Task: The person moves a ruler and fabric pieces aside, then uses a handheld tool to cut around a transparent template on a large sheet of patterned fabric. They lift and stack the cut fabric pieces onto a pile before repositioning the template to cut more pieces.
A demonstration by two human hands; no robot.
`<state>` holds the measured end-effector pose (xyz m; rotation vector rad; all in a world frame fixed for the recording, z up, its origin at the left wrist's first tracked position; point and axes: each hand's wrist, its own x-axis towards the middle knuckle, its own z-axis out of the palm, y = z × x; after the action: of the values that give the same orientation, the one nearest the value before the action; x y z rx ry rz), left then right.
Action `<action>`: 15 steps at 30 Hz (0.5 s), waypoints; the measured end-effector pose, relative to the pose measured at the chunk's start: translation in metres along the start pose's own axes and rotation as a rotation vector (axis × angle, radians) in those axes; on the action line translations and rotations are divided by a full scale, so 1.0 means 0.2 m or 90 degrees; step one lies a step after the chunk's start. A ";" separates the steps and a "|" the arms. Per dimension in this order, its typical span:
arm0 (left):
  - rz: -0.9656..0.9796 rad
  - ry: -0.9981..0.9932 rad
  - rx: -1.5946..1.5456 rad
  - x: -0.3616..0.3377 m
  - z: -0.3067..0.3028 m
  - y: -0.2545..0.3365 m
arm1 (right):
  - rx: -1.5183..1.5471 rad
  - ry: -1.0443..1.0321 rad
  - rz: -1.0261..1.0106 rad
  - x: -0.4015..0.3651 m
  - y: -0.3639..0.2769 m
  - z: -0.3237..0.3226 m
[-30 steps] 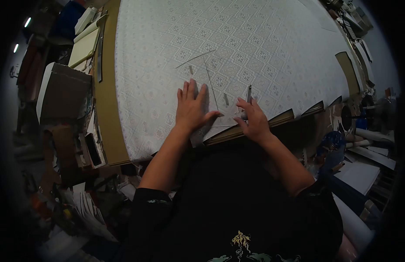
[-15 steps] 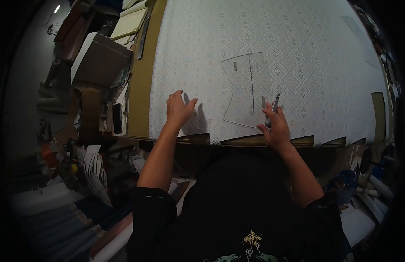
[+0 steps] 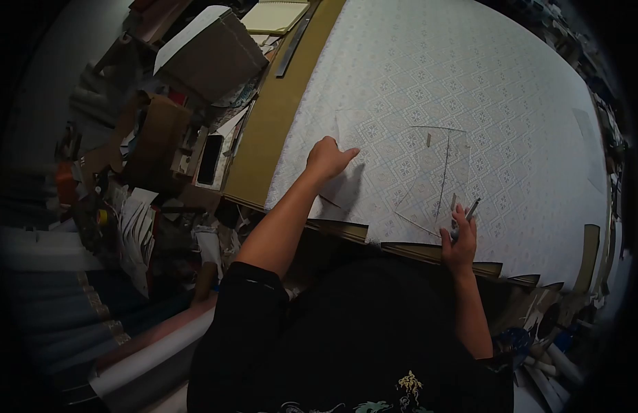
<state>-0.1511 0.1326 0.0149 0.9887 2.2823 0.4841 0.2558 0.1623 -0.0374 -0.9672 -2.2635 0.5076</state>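
Pale patterned fabric [image 3: 401,62] with diamond motifs covers the table. My left hand [image 3: 329,160] is over its left part, thumb stretched away from the bent fingers, casting a shadow on the cloth. Faint edges of a second clear sheet show around that hand. A see-through pattern piece [image 3: 429,182] with dark outlines and a long dark line lies on the fabric to the right. At its lower right corner, my right hand [image 3: 461,241] grips a slim silver pen-like tool [image 3: 475,206], which points up and away from the cloth.
The fabric's near edge is notched over the olive table edge [image 3: 246,162]. A metal ruler [image 3: 293,48] lies along the left border. Beyond it are a cardboard box [image 3: 222,62], a notebook [image 3: 274,15] and a dark phone [image 3: 210,158]. Fabric rolls [image 3: 153,351] stand at lower left.
My view has swung left, so the table appears turned and shifted right. My left hand's fingers are more curled; my right hand still holds the silver tool by the pattern piece.
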 end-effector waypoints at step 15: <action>0.037 0.231 -0.098 0.10 -0.04 -0.36 | -0.024 0.017 0.024 -0.05 0.04 0.06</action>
<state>-0.2065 0.0998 -0.0254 0.9529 2.4883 0.9129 0.2579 0.1587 -0.0543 -1.0323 -2.2423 0.4669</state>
